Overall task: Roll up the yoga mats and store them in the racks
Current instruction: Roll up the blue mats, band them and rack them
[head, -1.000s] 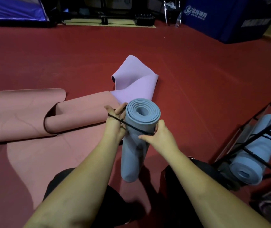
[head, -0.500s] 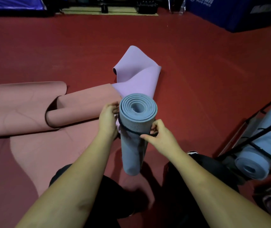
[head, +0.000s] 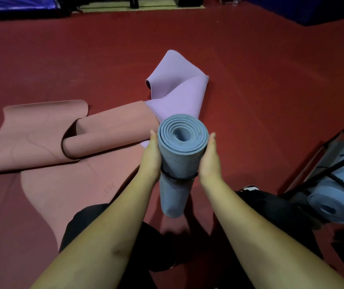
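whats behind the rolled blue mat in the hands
Behind the rolled blue mat lies a crumpled purple mat, beside the pink mats. The purple mat's near edge is hidden by the roll.

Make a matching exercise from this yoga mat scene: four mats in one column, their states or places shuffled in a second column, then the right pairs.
Column one:
1. held blue mat
2. purple mat
3. pink mat
4. second blue mat

Column two:
A. lies rolled in the black rack at the right
B. loosely folded on the red floor, beyond the hands
C. rolled tight, black band round it, between left hand and right hand
D. partly unrolled on the floor at the left

Pairs: 1-C, 2-B, 3-D, 4-A
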`<state>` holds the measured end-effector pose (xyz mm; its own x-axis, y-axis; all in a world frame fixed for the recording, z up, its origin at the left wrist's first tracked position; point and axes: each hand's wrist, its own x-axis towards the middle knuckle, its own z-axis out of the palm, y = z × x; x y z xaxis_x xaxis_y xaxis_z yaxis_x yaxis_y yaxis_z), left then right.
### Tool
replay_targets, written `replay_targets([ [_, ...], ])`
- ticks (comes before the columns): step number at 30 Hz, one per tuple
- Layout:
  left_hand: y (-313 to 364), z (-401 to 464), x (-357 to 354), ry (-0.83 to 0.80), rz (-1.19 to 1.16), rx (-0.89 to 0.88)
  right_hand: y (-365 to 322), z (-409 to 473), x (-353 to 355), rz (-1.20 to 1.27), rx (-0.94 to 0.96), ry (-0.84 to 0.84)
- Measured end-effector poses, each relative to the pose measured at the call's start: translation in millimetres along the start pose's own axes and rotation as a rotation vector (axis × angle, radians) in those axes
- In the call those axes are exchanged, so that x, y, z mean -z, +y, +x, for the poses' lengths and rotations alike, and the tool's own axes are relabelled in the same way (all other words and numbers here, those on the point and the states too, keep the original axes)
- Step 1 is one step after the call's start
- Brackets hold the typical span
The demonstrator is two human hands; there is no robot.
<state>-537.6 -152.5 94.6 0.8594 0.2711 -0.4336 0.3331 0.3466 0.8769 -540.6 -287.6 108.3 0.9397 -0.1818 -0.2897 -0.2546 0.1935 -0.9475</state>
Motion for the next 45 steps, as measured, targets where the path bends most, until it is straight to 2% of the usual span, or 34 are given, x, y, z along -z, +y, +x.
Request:
replay_targets([
  [6,-11.0,2.6,2.9,0.016,0.014,0.097,30.7,17.2,3.3,0.019,-0.221,0.049],
  [10,-24.1,11.5,4.0,0.018,0.043,0.114,52.6,28.1,4.1,0.023,-0.292,0.036],
  [17,-51.9,27.8,10.9,0.113,0.042,0.172,94.5,52.4,7.3,0.097,-0.428,0.003],
  [23,-67.6,49.4,13.5,0.085,0.079,0.236,122.2,85.3,13.0,0.058,-0.517,0.006],
  [27,-70.0,64.0,17.3,0.147,0.202,0.213,145.9,95.1,27.4,-0.128,-0.491,-0.028],
  [30,-61.7,71.7,14.9,0.200,0.109,0.151,137.9,91.3,25.4,-0.162,-0.389,0.000],
  [33,-64.6,68.2,7.8,0.173,-0.053,0.132,130.6,96.5,18.9,0.148,-0.320,0.022],
  [35,-72.3,64.5,2.7,0.130,-0.045,0.122,131.5,95.9,14.8,0.243,-0.323,0.017],
  [38,-82.7,67.2,0.3,0.158,0.062,0.163,138.3,93.5,18.3,0.124,-0.345,0.045],
  [41,-94.0,77.4,-0.1,0.101,0.131,0.209,139.8,101.1,19.7,0.070,-0.384,0.035],
  [45,-106.3,89.5,0.8,0.117,0.154,0.255,154.8,106.4,26.3,0.000,-0.436,0.005],
])
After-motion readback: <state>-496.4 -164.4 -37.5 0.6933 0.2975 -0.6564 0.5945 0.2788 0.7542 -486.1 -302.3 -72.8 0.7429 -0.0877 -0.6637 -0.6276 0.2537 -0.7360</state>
